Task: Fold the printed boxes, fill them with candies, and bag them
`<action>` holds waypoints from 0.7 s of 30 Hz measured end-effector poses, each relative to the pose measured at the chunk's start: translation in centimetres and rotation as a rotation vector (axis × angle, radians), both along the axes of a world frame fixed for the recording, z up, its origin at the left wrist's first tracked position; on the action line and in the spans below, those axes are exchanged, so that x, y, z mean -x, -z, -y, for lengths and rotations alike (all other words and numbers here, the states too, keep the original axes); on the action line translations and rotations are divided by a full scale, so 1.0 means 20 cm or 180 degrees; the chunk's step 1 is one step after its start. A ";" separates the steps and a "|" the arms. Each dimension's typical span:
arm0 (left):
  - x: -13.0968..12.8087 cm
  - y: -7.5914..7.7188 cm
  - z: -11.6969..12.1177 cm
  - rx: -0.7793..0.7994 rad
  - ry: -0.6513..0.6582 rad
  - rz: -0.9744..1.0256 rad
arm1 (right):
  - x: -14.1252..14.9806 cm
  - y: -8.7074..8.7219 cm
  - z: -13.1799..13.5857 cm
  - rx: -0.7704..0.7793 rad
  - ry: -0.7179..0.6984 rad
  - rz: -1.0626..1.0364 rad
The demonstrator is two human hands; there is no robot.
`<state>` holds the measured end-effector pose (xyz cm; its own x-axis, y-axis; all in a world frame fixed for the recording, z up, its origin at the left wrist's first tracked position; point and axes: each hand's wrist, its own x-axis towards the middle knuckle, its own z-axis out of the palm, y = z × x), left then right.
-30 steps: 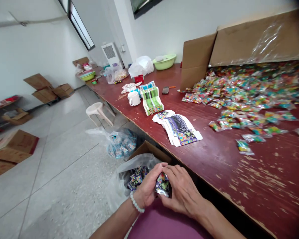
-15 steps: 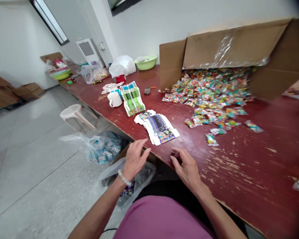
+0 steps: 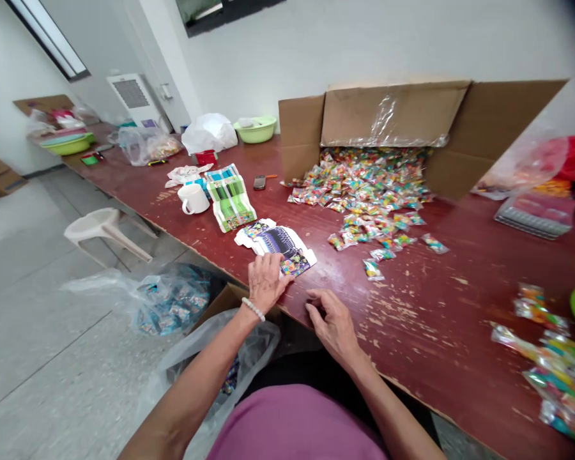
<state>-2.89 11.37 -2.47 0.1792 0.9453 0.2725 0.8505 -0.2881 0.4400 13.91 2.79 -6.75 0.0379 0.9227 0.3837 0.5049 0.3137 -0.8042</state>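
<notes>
My left hand [image 3: 267,281], with a beaded bracelet at its wrist, reaches over the near edge of a flat purple printed carton [image 3: 280,243]. Its fingers lie on the carton with the thumb apart, covering one corner. Close to the table's front edge is my right hand [image 3: 334,326], its fingers loosely bent, thumb apart, holding nothing that I can see. Beyond the purple carton lie green printed cartons [image 3: 232,201], partly overlapped. Small clear packets of colourful sweets [image 3: 364,185] spill from an open cardboard box [image 3: 393,115] toward the middle of the table.
A white mug [image 3: 194,199] stands left of the green cartons, a phone [image 3: 259,183] right of them. More packets [image 3: 551,370] lie at the right. Below the table edge are a plastic bag of blue packets [image 3: 177,300], another open bag [image 3: 261,335] and a white stool [image 3: 103,227].
My left hand has moved forward onto the purple carton's near edge. My right hand stays near the table edge. The view has swung right, bringing more packets into sight.
</notes>
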 end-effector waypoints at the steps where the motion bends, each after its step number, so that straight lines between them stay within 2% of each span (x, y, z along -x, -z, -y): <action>1: 0.00 0.00 0.01 0.0072 -0.0026 0.0312 | 0.00 0.00 0.00 -0.0001 0.0035 -0.0033; 7: -0.01 0.01 0.06 0.0270 -0.0030 0.1404 | 0.00 -0.01 0.01 -0.0010 0.0303 -0.0247; 11: -0.04 0.00 0.18 0.0541 0.0190 0.2054 | -0.02 -0.02 0.00 -0.0116 0.0650 -0.0326; 16: -0.09 -0.01 0.32 0.1134 0.0278 0.2963 | -0.08 -0.06 0.01 0.0005 0.0862 -0.0110; 21: -0.10 0.01 0.34 0.1237 0.0423 0.3033 | -0.13 -0.10 0.01 0.0094 0.0790 -0.0075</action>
